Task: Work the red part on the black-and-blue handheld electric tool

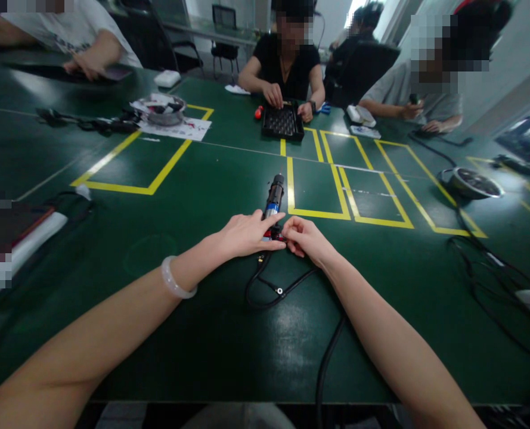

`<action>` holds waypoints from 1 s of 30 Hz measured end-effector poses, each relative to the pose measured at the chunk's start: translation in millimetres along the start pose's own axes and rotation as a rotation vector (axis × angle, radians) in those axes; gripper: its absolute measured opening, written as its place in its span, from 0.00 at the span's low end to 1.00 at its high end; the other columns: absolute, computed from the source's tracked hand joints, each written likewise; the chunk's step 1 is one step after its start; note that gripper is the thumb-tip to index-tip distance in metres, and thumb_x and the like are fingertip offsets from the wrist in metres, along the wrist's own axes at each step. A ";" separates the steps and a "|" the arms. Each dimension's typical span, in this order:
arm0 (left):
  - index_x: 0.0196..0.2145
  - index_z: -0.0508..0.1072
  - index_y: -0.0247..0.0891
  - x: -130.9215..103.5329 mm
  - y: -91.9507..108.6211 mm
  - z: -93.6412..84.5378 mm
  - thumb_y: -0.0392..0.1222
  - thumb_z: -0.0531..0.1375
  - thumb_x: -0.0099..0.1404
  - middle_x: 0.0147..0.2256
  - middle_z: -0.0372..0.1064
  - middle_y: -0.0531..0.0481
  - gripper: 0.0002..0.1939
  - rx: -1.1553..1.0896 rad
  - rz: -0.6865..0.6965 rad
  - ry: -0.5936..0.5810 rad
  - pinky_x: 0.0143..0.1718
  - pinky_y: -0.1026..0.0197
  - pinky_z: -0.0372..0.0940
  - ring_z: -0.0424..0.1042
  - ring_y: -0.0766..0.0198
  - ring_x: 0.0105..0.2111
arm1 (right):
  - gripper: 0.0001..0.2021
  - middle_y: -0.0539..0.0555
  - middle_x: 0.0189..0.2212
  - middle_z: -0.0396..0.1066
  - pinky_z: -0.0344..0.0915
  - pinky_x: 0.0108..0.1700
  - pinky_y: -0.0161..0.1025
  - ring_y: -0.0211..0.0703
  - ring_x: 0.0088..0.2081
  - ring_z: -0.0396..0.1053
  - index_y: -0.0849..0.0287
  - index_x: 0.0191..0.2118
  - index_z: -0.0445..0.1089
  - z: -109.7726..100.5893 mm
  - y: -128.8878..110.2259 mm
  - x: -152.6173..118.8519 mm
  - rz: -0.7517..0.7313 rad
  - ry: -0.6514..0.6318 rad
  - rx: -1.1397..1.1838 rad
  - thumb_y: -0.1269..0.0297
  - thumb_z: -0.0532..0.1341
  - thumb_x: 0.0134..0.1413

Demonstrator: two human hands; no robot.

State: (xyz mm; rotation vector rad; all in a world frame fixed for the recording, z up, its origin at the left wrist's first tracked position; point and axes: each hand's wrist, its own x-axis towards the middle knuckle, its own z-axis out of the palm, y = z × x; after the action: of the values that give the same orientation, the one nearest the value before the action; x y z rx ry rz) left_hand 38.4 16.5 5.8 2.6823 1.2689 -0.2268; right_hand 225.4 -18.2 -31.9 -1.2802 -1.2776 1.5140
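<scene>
A cylindrical tool (275, 189), black at its far end with a thin tip, lies on the table pointing away from me. Its middle has a blue and silver band, and some red shows at the near end. My left hand (251, 234) grips it from the left side, its fingers lying across the near part. Close against that end, my right hand (304, 236) is closed in a pinch; whatever its fingertips hold is hidden. A black cable (265, 305) with ring terminals (279, 291) loops on the table just below both hands.
Yellow tape outlines (318, 212) mark the green table (193, 339). Across from me a person handles a black tray (283, 122). A round metal dish (477, 183) and black cables (474, 280) lie right; a clear bowl (161, 110) stands on papers at left.
</scene>
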 end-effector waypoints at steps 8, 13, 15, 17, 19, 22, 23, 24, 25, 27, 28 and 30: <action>0.73 0.43 0.53 1.2 -2.3 0.3 0.73 0.44 0.67 0.53 0.65 0.37 0.43 -0.005 0.012 -0.002 0.43 0.51 0.65 0.73 0.42 0.46 | 0.11 0.40 0.11 0.62 0.46 0.12 0.27 0.29 0.11 0.51 0.57 0.32 0.61 1.3 -2.5 -1.4 -0.007 -0.005 -0.060 0.58 0.63 0.49; 0.73 0.43 0.53 1.9 -3.6 1.4 0.74 0.44 0.66 0.52 0.65 0.37 0.44 0.002 0.022 -0.003 0.42 0.51 0.65 0.73 0.42 0.46 | 0.10 0.39 0.11 0.61 0.46 0.12 0.27 0.28 0.10 0.50 0.57 0.32 0.61 2.1 -1.7 -0.9 -0.002 0.009 -0.086 0.59 0.62 0.50; 0.73 0.43 0.54 2.4 -4.7 2.2 0.74 0.44 0.66 0.52 0.65 0.37 0.44 -0.004 0.026 -0.003 0.42 0.51 0.65 0.73 0.42 0.46 | 0.10 0.39 0.11 0.60 0.46 0.12 0.27 0.28 0.10 0.50 0.57 0.32 0.61 2.3 -1.2 -0.6 -0.002 0.013 -0.090 0.59 0.62 0.50; 0.73 0.43 0.54 2.7 -5.6 2.2 0.74 0.44 0.66 0.51 0.65 0.37 0.44 -0.013 0.024 -0.005 0.42 0.52 0.65 0.73 0.43 0.46 | 0.09 0.39 0.11 0.60 0.45 0.12 0.26 0.28 0.10 0.50 0.57 0.32 0.61 2.5 -0.9 -0.6 -0.004 0.019 -0.094 0.60 0.62 0.51; 0.73 0.43 0.55 2.6 -5.8 1.2 0.74 0.45 0.66 0.51 0.65 0.37 0.44 -0.020 0.021 -0.011 0.42 0.52 0.65 0.73 0.43 0.46 | 0.09 0.39 0.11 0.60 0.45 0.12 0.26 0.28 0.10 0.49 0.57 0.32 0.61 2.8 -1.2 -0.8 -0.003 0.024 -0.099 0.60 0.62 0.51; 0.73 0.42 0.55 1.8 -4.7 -1.4 0.73 0.45 0.66 0.52 0.65 0.38 0.44 -0.022 0.016 -0.027 0.43 0.51 0.65 0.73 0.42 0.46 | 0.08 0.39 0.10 0.60 0.46 0.12 0.26 0.28 0.10 0.50 0.57 0.32 0.61 3.6 -2.3 -1.0 0.005 0.027 -0.123 0.62 0.61 0.52; 0.73 0.42 0.55 1.4 -4.1 -2.3 0.73 0.45 0.66 0.52 0.64 0.38 0.44 -0.021 0.015 -0.030 0.43 0.51 0.65 0.73 0.42 0.46 | 0.08 0.39 0.10 0.60 0.46 0.11 0.26 0.28 0.10 0.50 0.57 0.32 0.61 3.9 -2.5 -0.9 0.007 0.027 -0.132 0.62 0.61 0.52; 0.73 0.42 0.54 1.1 -3.5 -2.9 0.73 0.45 0.66 0.53 0.64 0.38 0.44 -0.019 0.015 -0.032 0.43 0.51 0.65 0.73 0.42 0.47 | 0.07 0.39 0.10 0.60 0.46 0.11 0.26 0.29 0.10 0.50 0.57 0.32 0.60 4.2 -2.7 -0.9 0.006 0.027 -0.140 0.62 0.60 0.52; 0.73 0.42 0.54 0.9 -3.0 -3.4 0.73 0.46 0.66 0.53 0.64 0.38 0.44 -0.017 0.014 -0.032 0.44 0.51 0.65 0.73 0.42 0.47 | 0.07 0.39 0.10 0.60 0.46 0.11 0.26 0.29 0.09 0.50 0.57 0.32 0.60 4.6 -2.7 -0.8 0.004 0.028 -0.150 0.62 0.60 0.53; 0.73 0.42 0.54 0.6 -2.1 -3.8 0.72 0.46 0.67 0.52 0.65 0.38 0.43 -0.016 0.011 -0.028 0.44 0.51 0.65 0.73 0.43 0.46 | 0.07 0.39 0.11 0.61 0.47 0.11 0.27 0.29 0.10 0.51 0.56 0.32 0.60 5.7 -2.1 -0.6 -0.007 0.041 -0.180 0.62 0.60 0.53; 0.73 0.42 0.54 0.5 -1.8 -3.8 0.71 0.46 0.67 0.52 0.65 0.38 0.43 -0.017 0.009 -0.028 0.44 0.51 0.65 0.73 0.43 0.46 | 0.08 0.40 0.12 0.62 0.49 0.11 0.27 0.30 0.10 0.53 0.56 0.32 0.60 6.3 -1.5 -0.6 -0.015 0.057 -0.203 0.63 0.61 0.52; 0.73 0.43 0.54 0.3 -1.2 -3.7 0.71 0.46 0.68 0.51 0.65 0.38 0.42 -0.018 0.006 -0.026 0.43 0.51 0.65 0.73 0.42 0.45 | 0.08 0.40 0.13 0.63 0.51 0.11 0.27 0.30 0.11 0.55 0.56 0.31 0.60 7.5 -0.2 -0.5 -0.039 0.099 -0.260 0.63 0.62 0.51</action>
State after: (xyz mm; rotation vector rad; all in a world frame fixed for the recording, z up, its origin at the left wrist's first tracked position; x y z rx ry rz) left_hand 37.9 18.2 9.2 2.6590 1.2487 -0.2468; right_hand 218.2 -20.2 -31.7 -1.4664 -1.4604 1.2714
